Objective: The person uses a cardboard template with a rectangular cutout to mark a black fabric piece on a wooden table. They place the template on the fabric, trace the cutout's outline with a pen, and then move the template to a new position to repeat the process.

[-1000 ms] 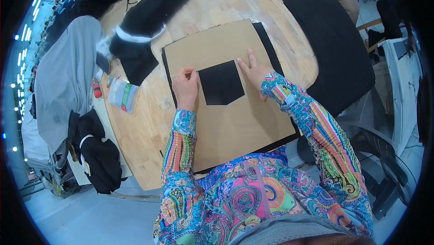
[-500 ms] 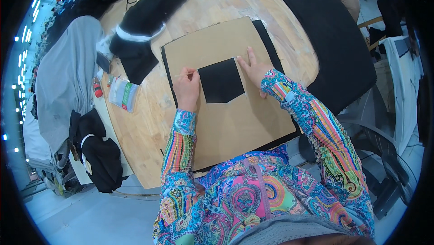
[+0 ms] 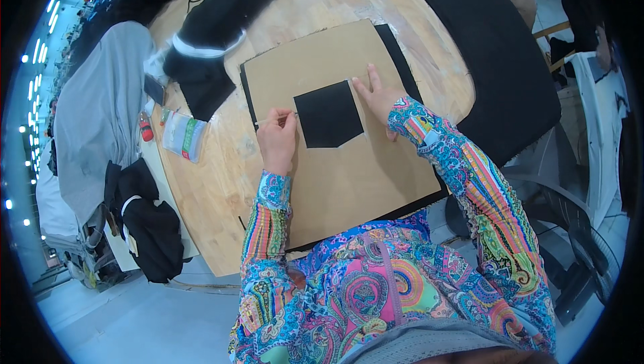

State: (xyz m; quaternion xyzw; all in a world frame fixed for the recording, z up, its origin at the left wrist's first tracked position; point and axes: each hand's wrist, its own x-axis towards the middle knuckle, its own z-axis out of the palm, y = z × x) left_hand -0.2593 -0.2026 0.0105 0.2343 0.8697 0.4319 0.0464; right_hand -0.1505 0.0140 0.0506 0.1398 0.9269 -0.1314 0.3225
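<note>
A black fabric piece (image 3: 329, 114), shaped like a pocket with a pointed lower edge, is lying flat near the middle of a brown cardboard sheet (image 3: 349, 176) on the wooden desk (image 3: 215, 183). The left hand (image 3: 277, 140) is pinching a thin stick-like tool (image 3: 274, 119) just beside the piece's left edge; what kind of tool it is cannot be told. The right hand (image 3: 379, 99) is pressing flat, fingers spread, against the piece's right edge. A large black cloth (image 3: 500, 62) is covering the desk's right side, and dark garments (image 3: 215, 28) are lying toward its far left corner.
</note>
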